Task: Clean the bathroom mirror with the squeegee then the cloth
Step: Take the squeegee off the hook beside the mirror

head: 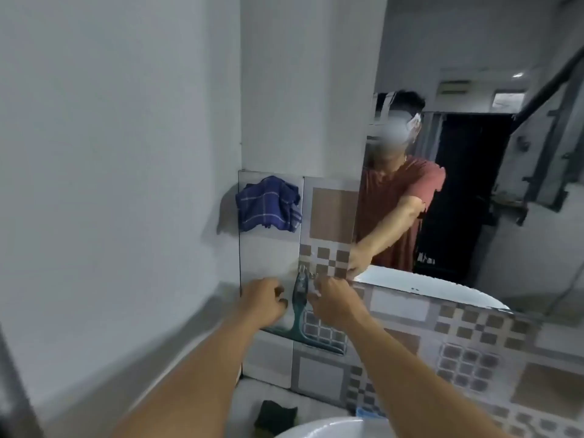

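A teal squeegee (299, 306) hangs against the tiled wall (328, 213) from a small metal hook (305, 270), handle up and blade across the bottom. My right hand (331, 300) has its fingertips at the top of the handle, just under the hook. Just left of the handle, my left hand (262, 303) has its fingers curled; motion blur hides whether it touches. A blue checked cloth (268, 203) hangs on the wall above and to the left. The mirror (474, 191) fills the wall to the right and reflects a person in a red shirt.
A white sink rim (316, 426) shows at the bottom edge. A dark green cloth or sponge (275, 415) lies on the ledge behind it, with a small blue item (366, 412) to its right. A plain white wall (110, 153) closes the left side.
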